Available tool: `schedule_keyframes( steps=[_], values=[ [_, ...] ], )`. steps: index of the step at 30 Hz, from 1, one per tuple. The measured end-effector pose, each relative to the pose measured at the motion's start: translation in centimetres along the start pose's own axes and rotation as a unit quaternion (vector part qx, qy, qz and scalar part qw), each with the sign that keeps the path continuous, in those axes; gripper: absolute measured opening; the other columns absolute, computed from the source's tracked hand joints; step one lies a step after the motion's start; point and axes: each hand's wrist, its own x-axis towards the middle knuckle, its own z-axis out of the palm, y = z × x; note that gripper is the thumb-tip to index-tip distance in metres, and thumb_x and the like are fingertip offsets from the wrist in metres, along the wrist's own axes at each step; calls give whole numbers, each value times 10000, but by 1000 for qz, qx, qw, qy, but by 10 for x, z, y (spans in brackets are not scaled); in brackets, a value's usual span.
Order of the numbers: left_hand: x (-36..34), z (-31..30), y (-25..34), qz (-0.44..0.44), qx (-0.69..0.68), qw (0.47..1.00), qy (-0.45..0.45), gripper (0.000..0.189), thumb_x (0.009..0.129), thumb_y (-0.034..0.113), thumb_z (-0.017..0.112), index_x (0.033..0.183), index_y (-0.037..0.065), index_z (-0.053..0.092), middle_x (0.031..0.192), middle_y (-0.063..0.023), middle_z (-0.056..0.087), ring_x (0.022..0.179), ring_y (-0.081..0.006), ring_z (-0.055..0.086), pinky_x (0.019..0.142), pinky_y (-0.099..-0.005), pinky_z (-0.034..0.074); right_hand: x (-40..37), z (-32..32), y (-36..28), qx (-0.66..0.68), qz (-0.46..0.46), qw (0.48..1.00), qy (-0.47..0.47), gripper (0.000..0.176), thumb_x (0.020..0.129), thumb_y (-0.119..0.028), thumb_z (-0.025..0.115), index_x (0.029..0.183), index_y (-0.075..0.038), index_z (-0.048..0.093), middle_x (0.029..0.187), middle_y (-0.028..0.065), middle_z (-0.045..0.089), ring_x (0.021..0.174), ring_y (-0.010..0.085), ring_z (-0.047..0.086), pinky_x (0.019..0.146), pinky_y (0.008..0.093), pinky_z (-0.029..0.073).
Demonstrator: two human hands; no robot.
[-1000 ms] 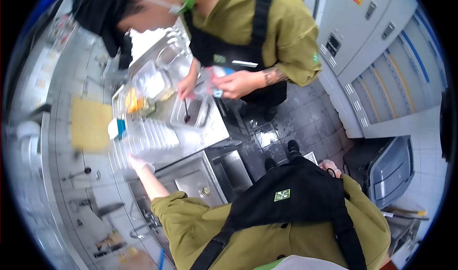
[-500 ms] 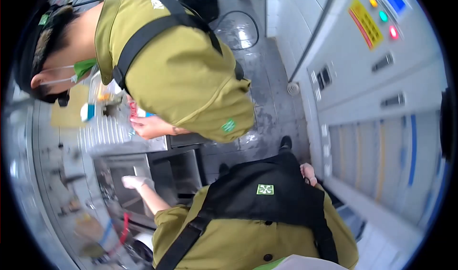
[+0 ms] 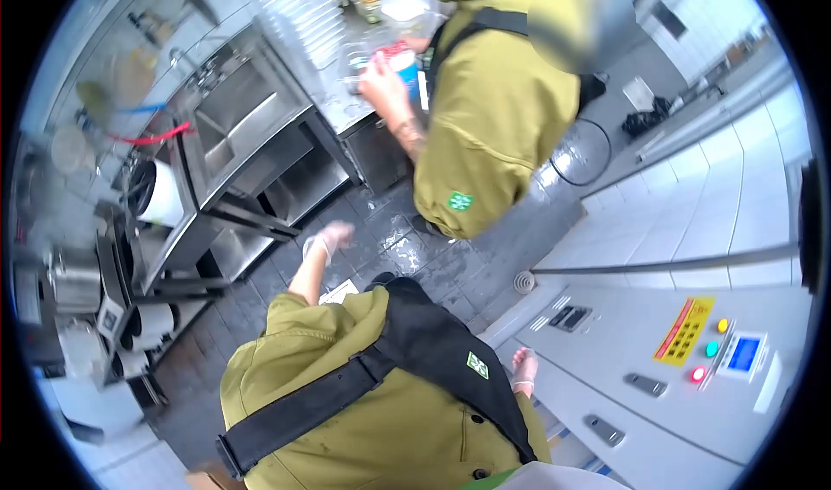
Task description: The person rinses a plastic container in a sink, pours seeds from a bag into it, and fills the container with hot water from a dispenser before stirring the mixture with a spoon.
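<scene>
My left hand (image 3: 329, 237), in a clear disposable glove, reaches out over the wet tiled floor (image 3: 381, 269), slightly blurred. Its fingers are stretched out and hold nothing. At my right side, my right hand (image 3: 525, 369), also gloved, hangs close to the grey cabinet (image 3: 554, 338) with its fingers curled in and nothing showing in them. Ahead of me a co-worker (image 3: 502, 118) in an olive jacket bends over a counter. The co-worker's hand (image 3: 385, 87) is at a red and blue package (image 3: 403, 64).
A steel sink (image 3: 238, 113) stands at the left, with a red hose (image 3: 151, 137) and a white container (image 3: 161, 194) beside it. Stacked clear trays (image 3: 303, 22) are on the counter. The cabinet has a lit panel (image 3: 744, 354). A black hose loop (image 3: 597, 174) lies behind the co-worker.
My view has turned left, with the sink and co-worker shifting up and the cabinet panel downward. My left hand, earlier over the sink, is now over the floor.
</scene>
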Motion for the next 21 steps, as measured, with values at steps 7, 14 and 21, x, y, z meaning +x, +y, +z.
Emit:
schedule_keyframes(
  steps=[7, 14, 21],
  values=[
    [64, -99, 196, 120, -217, 961, 125, 345, 835, 340, 549, 1060, 80, 522, 957, -63, 599, 839, -164, 593, 712, -302, 474, -29, 107, -5, -137, 27, 982, -129, 168, 833, -233, 471, 757, -103, 547, 597, -8, 555, 510, 112, 528, 465, 248, 414],
    [189, -146, 267, 143, -258, 950, 104, 599, 784, 386, 606, 1225, 57, 371, 1177, -161, 436, 919, -279, 555, 760, -381, 476, -76, 169, 84, -101, 105, 986, -81, 185, 824, -210, 454, 780, -65, 559, 667, 38, 573, 568, 144, 545, 546, 272, 452],
    [192, -150, 281, 160, -342, 926, 11, 473, 774, 223, 654, 1118, -31, 453, 1074, -146, 514, 850, -263, 577, 772, -378, 497, -131, 237, 101, -77, 102, 991, -43, 178, 827, -204, 456, 804, -57, 554, 717, 46, 571, 620, 151, 545, 575, 270, 450]
  ],
)
